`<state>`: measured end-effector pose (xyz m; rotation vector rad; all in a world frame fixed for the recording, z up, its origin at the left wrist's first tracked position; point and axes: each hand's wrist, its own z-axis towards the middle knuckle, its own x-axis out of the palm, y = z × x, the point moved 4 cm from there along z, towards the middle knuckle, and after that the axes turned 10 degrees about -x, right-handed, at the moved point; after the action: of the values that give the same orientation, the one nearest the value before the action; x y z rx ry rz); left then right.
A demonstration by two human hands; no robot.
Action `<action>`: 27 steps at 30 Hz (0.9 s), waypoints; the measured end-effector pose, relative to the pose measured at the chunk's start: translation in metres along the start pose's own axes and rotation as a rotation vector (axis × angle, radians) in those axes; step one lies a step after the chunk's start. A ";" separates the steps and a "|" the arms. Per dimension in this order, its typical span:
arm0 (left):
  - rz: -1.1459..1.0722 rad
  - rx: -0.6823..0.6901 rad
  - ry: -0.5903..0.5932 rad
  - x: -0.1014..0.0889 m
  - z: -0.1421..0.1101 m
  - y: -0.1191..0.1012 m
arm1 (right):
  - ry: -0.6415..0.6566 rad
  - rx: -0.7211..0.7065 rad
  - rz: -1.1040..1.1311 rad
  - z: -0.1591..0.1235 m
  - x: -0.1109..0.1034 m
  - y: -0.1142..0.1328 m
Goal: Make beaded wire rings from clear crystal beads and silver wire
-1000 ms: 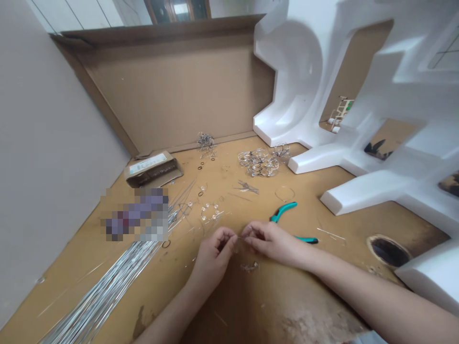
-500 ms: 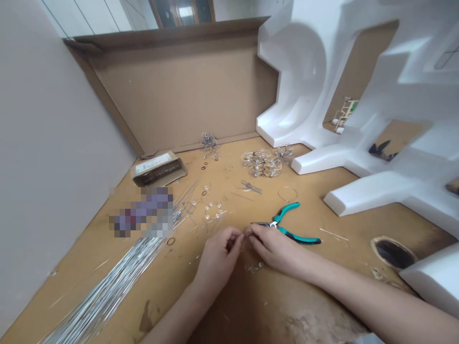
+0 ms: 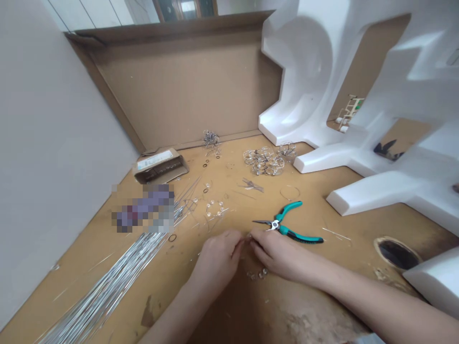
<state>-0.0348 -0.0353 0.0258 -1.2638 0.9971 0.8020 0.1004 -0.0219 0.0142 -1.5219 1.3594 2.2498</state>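
Observation:
My left hand (image 3: 223, 251) and my right hand (image 3: 274, 248) meet over the tabletop, fingertips nearly touching. Both are closed in a pinch around something small, mostly hidden by the fingers; a faint glassy glint shows between them. Just below the fingers are several clear beads (image 3: 263, 273); whether they hang from the held piece or lie on the table I cannot tell. Behind my right hand lie green-handled long-nose pliers (image 3: 275, 224), handles spread, untouched. Left of them on the table is a ring of clear beads (image 3: 215, 208).
A bundle of straight silver wires (image 3: 122, 277) runs along the left. Bent wire pieces with beads (image 3: 264, 161) pile up at the back, near white foam packing (image 3: 297, 95). A small open carton (image 3: 161, 166) stands back left. The table has a round hole (image 3: 398, 253) at right.
Both hands have shifted slightly toward me, uncovering more of the pliers' jaws. My left fingers have curled inward. The clear beads below the fingers appear a little lower. The camera view has moved slightly.

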 end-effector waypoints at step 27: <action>-0.167 -0.019 0.037 0.013 0.016 0.027 | -0.153 0.042 -0.113 0.006 -0.018 -0.012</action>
<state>-0.0525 -0.0156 0.0040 -1.3627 0.9014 0.6620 0.1108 -0.0038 0.0215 -1.3473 1.2382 2.2037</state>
